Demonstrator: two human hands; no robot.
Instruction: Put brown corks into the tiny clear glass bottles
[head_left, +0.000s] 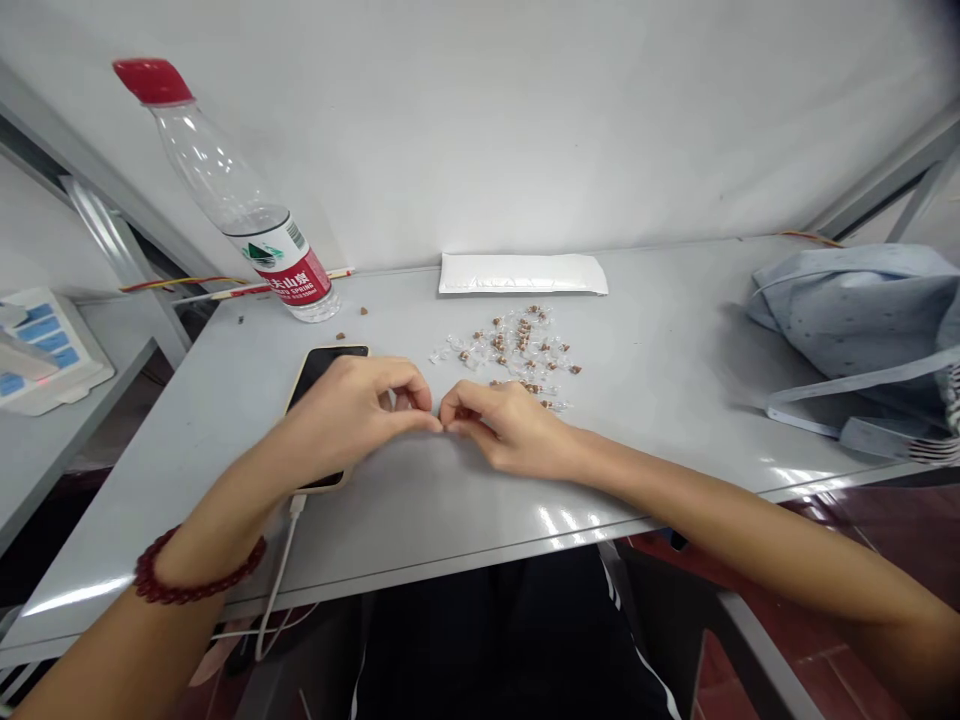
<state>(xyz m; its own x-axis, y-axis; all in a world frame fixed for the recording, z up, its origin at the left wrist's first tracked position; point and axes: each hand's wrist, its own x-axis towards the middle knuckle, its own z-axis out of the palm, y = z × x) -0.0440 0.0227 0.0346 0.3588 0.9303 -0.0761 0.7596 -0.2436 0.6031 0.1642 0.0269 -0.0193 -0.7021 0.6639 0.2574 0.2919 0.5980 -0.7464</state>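
Note:
My left hand and my right hand meet fingertip to fingertip above the grey table. Each has its thumb and forefinger pinched together. Whatever sits between the fingertips is too small or hidden to make out. Just beyond my right hand lies a loose pile of small brown pieces with clear plastic bits, partly covered by that hand. Under my left hand and wrist rests a phone in a pale case, with a white cable plugged into its lower end. A dark red bead bracelet circles my left wrist.
A water bottle with a red cap stands at the back left. Against the wall lies a flat white packet. A light blue cloth bag sits on the right. At far left is a white power strip. The table's front edge runs before my lap.

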